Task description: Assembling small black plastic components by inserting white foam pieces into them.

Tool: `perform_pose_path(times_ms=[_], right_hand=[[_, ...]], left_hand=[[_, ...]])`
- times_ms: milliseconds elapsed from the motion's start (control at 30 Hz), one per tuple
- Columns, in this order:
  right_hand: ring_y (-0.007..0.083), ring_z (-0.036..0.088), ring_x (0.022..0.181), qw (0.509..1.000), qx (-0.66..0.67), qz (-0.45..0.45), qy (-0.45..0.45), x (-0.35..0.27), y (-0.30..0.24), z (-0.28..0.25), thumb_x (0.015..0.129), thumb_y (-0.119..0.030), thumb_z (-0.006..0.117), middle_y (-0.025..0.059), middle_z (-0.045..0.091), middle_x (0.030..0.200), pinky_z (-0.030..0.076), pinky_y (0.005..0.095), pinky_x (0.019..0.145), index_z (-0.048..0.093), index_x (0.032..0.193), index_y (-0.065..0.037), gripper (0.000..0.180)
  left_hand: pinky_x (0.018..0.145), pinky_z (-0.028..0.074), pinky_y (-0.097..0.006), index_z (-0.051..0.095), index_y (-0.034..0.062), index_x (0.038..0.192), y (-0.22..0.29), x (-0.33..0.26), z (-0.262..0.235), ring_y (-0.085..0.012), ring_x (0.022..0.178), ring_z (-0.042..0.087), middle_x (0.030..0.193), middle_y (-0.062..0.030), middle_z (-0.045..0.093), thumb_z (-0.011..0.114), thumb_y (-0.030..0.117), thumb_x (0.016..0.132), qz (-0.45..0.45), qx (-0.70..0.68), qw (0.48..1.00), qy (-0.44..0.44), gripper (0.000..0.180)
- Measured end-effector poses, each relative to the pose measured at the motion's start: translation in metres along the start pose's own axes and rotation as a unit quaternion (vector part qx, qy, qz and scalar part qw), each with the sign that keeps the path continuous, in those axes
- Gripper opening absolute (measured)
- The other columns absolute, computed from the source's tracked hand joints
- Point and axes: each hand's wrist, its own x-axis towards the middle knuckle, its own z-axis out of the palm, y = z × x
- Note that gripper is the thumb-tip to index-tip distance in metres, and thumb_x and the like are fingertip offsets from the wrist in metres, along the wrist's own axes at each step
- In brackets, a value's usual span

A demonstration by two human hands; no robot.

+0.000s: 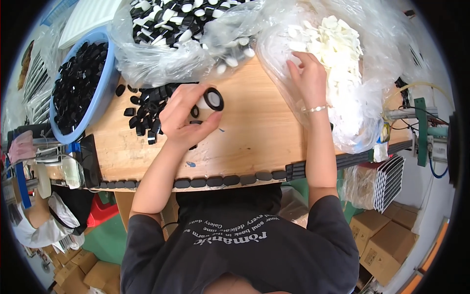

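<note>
Black ring cap (213, 99): pinched at fingertips of left hand (183, 117), at its 2 o'clock. Right hand (308, 78): fingers spread, inside bag of white pieces (338, 49), at 12 o'clock on the table (249, 137).

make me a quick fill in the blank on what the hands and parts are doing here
1. The left hand holds a black ring-shaped cap with a ____ centre.
2. The right hand reaches into a clear bag of ____ pieces.
3. The loose black parts at the left lie in a ____ basin.

Missing words: white; white; blue
</note>
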Motion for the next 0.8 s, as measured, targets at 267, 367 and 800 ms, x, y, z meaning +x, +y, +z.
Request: perform_pose_path(times_ms=[267, 367, 800], right_hand=[[0.0283, 0.065, 0.072, 0.982, -0.146, 0.069, -0.095, -0.001, 0.004, 0.015, 0.077, -0.008, 0.069, 0.0147, 0.067, 0.091, 0.052, 0.0356, 0.069, 0.071, 0.083, -0.001, 0.010], [0.0278, 0.066, 0.072, 0.988, -0.138, 0.049, -0.052, -0.003, 0.000, 0.013, 0.078, -0.007, 0.067, 0.0137, 0.067, 0.092, 0.053, 0.0351, 0.069, 0.070, 0.083, -0.001, 0.008], [0.0144, 0.065, 0.065, 0.997, -0.072, -0.013, 0.017, -0.001, -0.004, -0.007, 0.086, -0.004, 0.064, 0.0070, 0.069, 0.090, 0.051, 0.0261, 0.058, 0.066, 0.093, -0.001, 0.008]], left_hand=[[0.067, 0.052, -0.035, 0.063, -0.0092, 0.101, 0.011, 0.001, -0.004, -0.0295, 0.074, 0.063, 0.085, -0.0166, 0.066, 0.078, 0.000, 0.057, 0.018, -0.008, 1.000, -0.024, 0.047], [0.068, 0.052, -0.035, 0.063, -0.0084, 0.101, 0.011, 0.001, -0.003, -0.0295, 0.075, 0.063, 0.085, -0.0162, 0.065, 0.078, 0.000, 0.057, 0.013, -0.005, 1.000, -0.027, 0.047], [0.068, 0.051, -0.033, 0.064, -0.0040, 0.101, 0.005, -0.001, 0.007, -0.0279, 0.075, 0.062, 0.086, -0.0132, 0.065, 0.078, -0.002, 0.057, -0.037, 0.038, 0.997, -0.051, 0.045]])
